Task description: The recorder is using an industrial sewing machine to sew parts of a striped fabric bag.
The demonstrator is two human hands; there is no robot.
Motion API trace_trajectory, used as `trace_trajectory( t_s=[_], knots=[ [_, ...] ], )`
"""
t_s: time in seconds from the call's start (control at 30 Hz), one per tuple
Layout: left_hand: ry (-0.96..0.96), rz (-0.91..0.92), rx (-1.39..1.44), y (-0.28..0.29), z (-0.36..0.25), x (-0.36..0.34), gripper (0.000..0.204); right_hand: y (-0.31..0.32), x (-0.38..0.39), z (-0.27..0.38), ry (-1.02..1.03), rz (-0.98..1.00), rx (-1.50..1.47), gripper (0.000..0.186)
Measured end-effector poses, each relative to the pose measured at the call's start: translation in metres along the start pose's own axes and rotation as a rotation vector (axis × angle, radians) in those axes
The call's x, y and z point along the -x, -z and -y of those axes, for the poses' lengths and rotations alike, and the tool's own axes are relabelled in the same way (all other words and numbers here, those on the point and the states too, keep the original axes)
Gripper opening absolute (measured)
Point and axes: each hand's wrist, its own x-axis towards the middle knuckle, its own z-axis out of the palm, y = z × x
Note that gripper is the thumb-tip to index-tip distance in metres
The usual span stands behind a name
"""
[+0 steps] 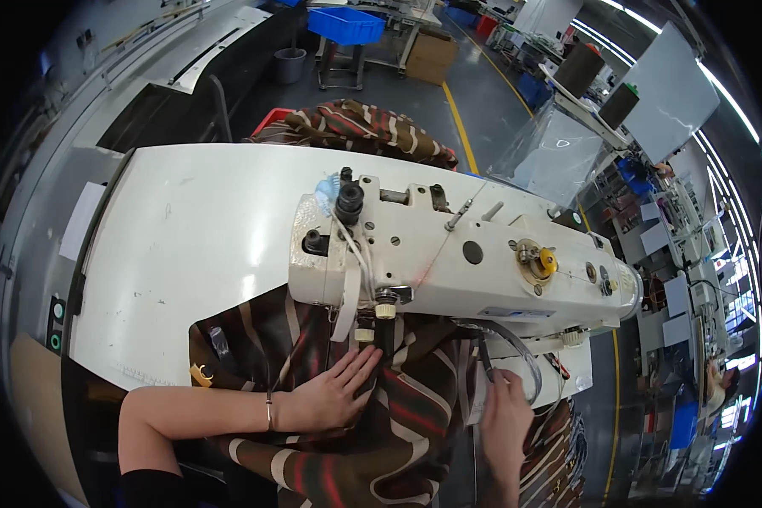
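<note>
A white sewing machine (pixel 449 254) stands across the table, with a brown fabric piece (pixel 419 402) striped in cream and red under its needle end. My left hand (pixel 330 396) lies flat on that fabric, fingers stretched out and pointing at the presser foot area, which the machine head partly hides. On the right, the fingers of my right hand (pixel 506 415) are closed round a slim dark stick-like thing (pixel 485 354) beside the fabric's edge, below the machine arm. Its exact kind cannot be made out.
The white tabletop (pixel 186 237) reaches out to the left. Behind it lies a heap of similar striped fabric (pixel 364 123). More striped cloth (pixel 554 453) hangs at the lower right. Red-handled snips (pixel 557 366) lie near the machine's base. A blue bin (pixel 345 25) stands farther back.
</note>
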Motion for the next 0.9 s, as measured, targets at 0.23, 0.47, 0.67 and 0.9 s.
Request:
trace_trajectory(
  t_s=[0.23,0.47,0.67,0.9],
  knots=[
    [0.010,-0.231,0.194,-0.029,0.004,0.010,0.050,0.038,-0.077,0.104,0.996,0.535,-0.655,0.033],
    [0.372,-0.242,0.829,0.056,0.005,0.084,0.049,-0.011,-0.078,0.112,0.456,1.699,-0.389,0.022],
    [0.312,-0.050,0.218,0.052,0.016,0.103,0.054,-0.025,-0.054,0.114,1.216,0.591,-0.125,0.053],
    [0.145,-0.006,0.205,0.038,0.004,0.112,0.076,-0.051,-0.023,0.105,1.238,0.905,-0.230,0.047]
  ],
)
